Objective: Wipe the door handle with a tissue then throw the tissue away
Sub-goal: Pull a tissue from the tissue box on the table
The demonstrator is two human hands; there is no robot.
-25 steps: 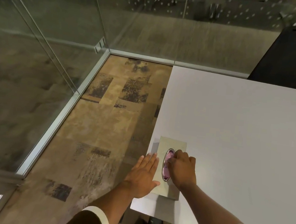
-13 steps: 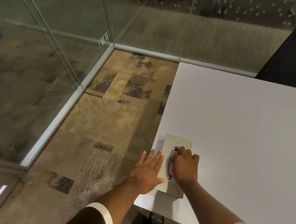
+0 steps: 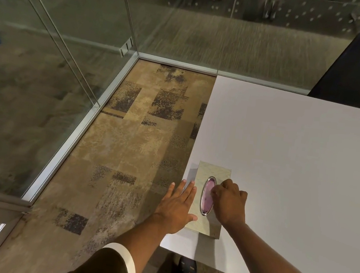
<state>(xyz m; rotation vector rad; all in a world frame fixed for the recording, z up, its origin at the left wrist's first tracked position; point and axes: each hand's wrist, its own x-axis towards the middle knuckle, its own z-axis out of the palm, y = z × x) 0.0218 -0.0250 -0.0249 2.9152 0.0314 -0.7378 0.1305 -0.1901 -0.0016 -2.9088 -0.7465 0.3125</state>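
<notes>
While left hand (image 3: 176, 207) steadies tissue box (image 3: 208, 199), right hand (image 3: 228, 203) pinches inside.

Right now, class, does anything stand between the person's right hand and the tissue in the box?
Nothing visible does. The right hand has its fingertips at the silver-rimmed oval opening of the pale marbled tissue box, where purple tissue shows. The left hand lies flat on the box's left edge, clear of the opening.

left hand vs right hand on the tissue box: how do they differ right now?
The left hand lies flat, fingers spread, on the left side of the tissue box; the right hand is curled, fingertips at the oval opening. The left overhangs the table edge; the right sits over the table. Both touch the box.
</notes>
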